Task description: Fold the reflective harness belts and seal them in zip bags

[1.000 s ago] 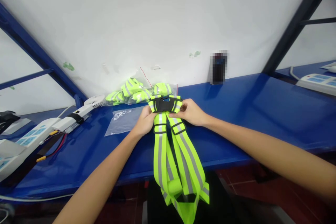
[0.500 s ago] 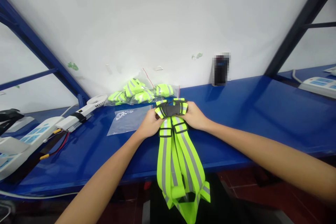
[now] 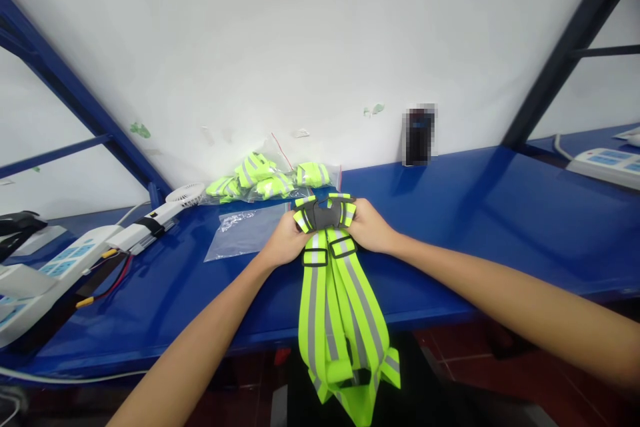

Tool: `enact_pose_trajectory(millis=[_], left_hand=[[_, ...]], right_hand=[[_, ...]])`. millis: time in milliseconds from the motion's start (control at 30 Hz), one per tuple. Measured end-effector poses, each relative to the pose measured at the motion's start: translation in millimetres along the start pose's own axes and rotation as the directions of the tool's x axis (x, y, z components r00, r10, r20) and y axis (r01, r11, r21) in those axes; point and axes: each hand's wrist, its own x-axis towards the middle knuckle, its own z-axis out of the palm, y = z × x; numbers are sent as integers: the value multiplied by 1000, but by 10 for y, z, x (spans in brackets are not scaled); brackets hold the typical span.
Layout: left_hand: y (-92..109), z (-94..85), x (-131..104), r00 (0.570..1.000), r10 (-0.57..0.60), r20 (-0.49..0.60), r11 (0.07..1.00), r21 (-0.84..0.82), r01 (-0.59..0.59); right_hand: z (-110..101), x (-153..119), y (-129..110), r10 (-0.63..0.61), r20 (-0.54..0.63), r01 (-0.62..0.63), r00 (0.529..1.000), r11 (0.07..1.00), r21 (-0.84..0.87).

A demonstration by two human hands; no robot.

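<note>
A neon-yellow reflective vest made of straps (image 3: 313,307) with grey stripes hangs over the table's front edge. At its top is a black plastic buckle (image 3: 325,214), its two halves together or nearly so; I cannot tell if they are latched. My left hand (image 3: 286,240) is closed around the strap at the buckle's left side. On the other side, my right hand (image 3: 371,227) grips the strap beside the buckle. Its fingertips are partly hidden behind the webbing. Two black strap sliders (image 3: 315,258) sit below the buckle.
Several bagged yellow vests (image 3: 260,177) lie against the wall. A flat clear plastic bag (image 3: 245,237) rests left of my hands. Further left are a white fan (image 3: 185,193), a power strip (image 3: 65,267) and cables. A pixelated dark object (image 3: 419,137) leans on the wall.
Both hands have shifted slightly lower in view, and the buckle has tilted so its face shows more plainly. The hold on the vest is the same.
</note>
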Motion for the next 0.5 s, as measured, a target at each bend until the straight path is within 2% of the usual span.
enact_pose_trajectory(millis=[267, 500], left_hand=[[-4, 2, 6, 999, 10, -40, 1000, 21, -9], [-13, 4, 22, 991, 50, -121, 998, 44, -45]], right_hand=[[34, -17, 38, -35, -14, 34, 999, 999, -30], [43, -3, 69, -101, 69, 103, 992, 994, -26]])
